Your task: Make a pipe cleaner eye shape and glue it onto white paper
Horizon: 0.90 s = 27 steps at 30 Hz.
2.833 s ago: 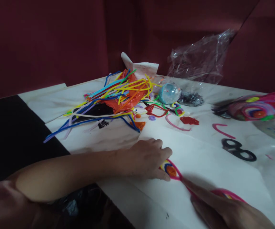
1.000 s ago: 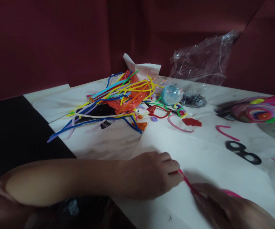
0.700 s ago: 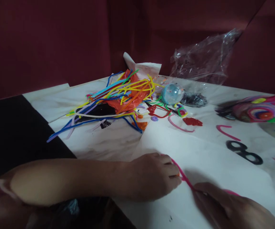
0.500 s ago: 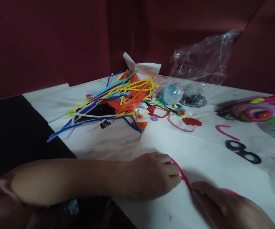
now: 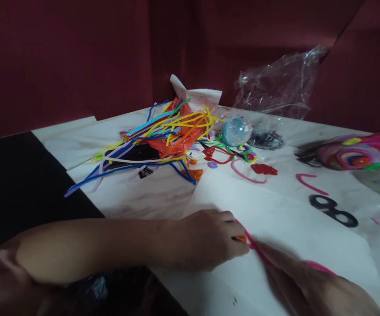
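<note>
On a large sheet of white paper [image 5: 275,215], my left hand [image 5: 209,239] is closed over a pink pipe cleaner [image 5: 252,243], fingers curled down. A small orange piece [image 5: 241,239] shows between those fingers; most of it is covered. Just to the right, my right hand [image 5: 315,281] pinches the same pink strand, its fingers slightly blurred and close to the left fingertips. Another pink stretch [image 5: 318,265] curves out from behind the right hand; whether it is the same pipe cleaner I cannot tell.
Behind lie a pile of coloured pipe cleaners [image 5: 163,127], a clear ball with a blue band [image 5: 238,131] and a crumpled clear plastic bag [image 5: 275,85]. To the right are a black figure-eight piece [image 5: 333,210], a pink curve [image 5: 311,184] and a colourful fish-like craft [image 5: 354,153].
My right hand has moved up and left along the pink pipe cleaner, nearer my left hand. More of the orange piece shows between the left fingers. The left hand has barely moved.
</note>
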Tool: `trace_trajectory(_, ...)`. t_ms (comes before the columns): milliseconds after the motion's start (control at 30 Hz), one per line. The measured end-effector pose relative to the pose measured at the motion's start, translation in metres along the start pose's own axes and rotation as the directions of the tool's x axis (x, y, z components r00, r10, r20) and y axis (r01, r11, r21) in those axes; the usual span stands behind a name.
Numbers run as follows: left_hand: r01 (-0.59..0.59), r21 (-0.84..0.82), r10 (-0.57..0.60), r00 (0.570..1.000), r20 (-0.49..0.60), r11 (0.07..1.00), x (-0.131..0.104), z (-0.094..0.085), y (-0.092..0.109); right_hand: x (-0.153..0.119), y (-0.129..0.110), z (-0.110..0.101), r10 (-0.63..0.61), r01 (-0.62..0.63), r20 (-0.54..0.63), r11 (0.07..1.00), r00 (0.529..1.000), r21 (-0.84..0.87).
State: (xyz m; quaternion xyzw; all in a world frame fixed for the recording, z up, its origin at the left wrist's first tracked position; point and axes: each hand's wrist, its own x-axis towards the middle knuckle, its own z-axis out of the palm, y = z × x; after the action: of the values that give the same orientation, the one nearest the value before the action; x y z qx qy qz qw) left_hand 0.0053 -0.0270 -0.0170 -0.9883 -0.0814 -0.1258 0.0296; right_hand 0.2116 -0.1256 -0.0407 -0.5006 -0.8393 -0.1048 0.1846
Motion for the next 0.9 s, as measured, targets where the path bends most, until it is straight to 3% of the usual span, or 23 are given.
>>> trace_trajectory(133, -0.044, -0.086, 0.049, 0.997, 0.057, 0.995, 0.001, 0.0, -0.004, 0.0, 0.001, 0.0, 0.02, -0.02, 0.032, 1.0, 0.999, 0.014)
trace_trajectory(367, 0.174, -0.268, -0.186, 0.982, -0.02, 0.948, 0.002, -0.007, -0.009, 0.004, 0.004, -0.001, -0.069, 0.067, -0.04, 0.996, 0.997, -0.06)
trace_trajectory(567, 0.241, -0.28, -0.254, 0.967, -0.01, 0.929, -0.001, -0.007, -0.008, 0.014, -0.001, -0.002, -0.057, 0.061, -0.07, 0.996, 0.996, 0.06)
trace_trajectory(767, 0.259, -0.263, -0.246, 0.966, 0.082, 0.929, -0.002, -0.012, -0.013, 0.015, -0.005, 0.004, -0.069, 0.066, 0.059, 0.996, 0.996, 0.052)
trace_trajectory(900, 0.201, -0.225, -0.184, 0.978, 0.095, 0.953, -0.009, -0.009, -0.018, 0.02, -0.009, 0.003, -0.092, 0.092, 0.008, 0.993, 0.996, 0.079)
